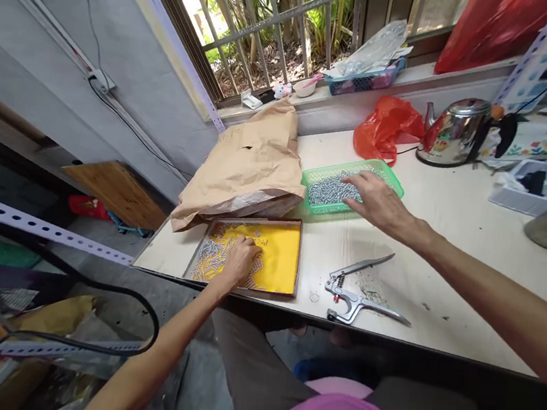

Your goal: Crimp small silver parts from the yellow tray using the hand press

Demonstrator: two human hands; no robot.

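My left hand (pixel 240 259) is down in a shallow tray with a yellow bottom (pixel 280 260), its fingers curled together among small metal pins (pixel 211 257). What those fingers hold, if anything, is hidden. Over the right part of a green plastic basket (pixel 318 209), my right hand (pixel 379 202) hovers with thumb and fingers apart and nothing visible in it. Many similar small metal pieces (pixel 328 191) lie in this basket. Hand pliers with a spring (pixel 355 296) rest on the table in front of the basket, jaws and handles spread, touched by neither hand.
A large brown paper bag (pixel 249 161) stands behind the tray, against the basket's left end. Further back are a red plastic bag (pixel 389 129) and a steel kettle (pixel 457 132). A grey box (pixel 520 190) sits at the right. The table's front edge runs just below the tray.
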